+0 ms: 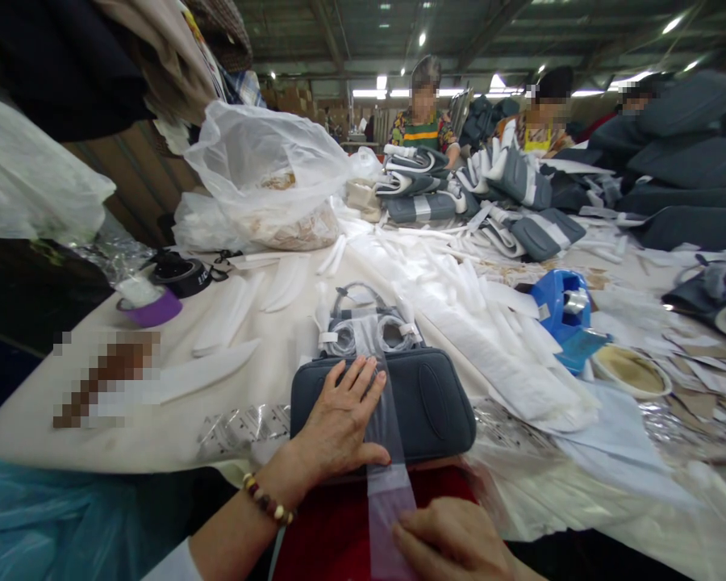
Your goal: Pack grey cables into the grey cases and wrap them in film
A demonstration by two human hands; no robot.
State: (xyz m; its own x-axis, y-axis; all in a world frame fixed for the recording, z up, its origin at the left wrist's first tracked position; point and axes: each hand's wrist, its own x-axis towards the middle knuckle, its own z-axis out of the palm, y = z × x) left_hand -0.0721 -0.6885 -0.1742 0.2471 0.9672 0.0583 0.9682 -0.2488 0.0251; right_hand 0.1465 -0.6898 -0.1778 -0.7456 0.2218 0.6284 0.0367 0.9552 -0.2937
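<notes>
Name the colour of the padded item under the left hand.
The padded item is dark blue-grey; best seen in the head view.

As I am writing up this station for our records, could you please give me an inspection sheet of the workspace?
Surface: pale table, largely covered.
Work items: grey case, lying at the table's near edge; clear strip running across it.
Clutter: white pieces, blue dispenser, purple roll, plastic bag, bowl.
Hands: left hand rests on the case and strip; right hand holds the strip on the case's near side.
Cables: two coils, apparently cord, just beyond the case.
Surroundings: other people across the table; grey bundles piled near them.
</notes>
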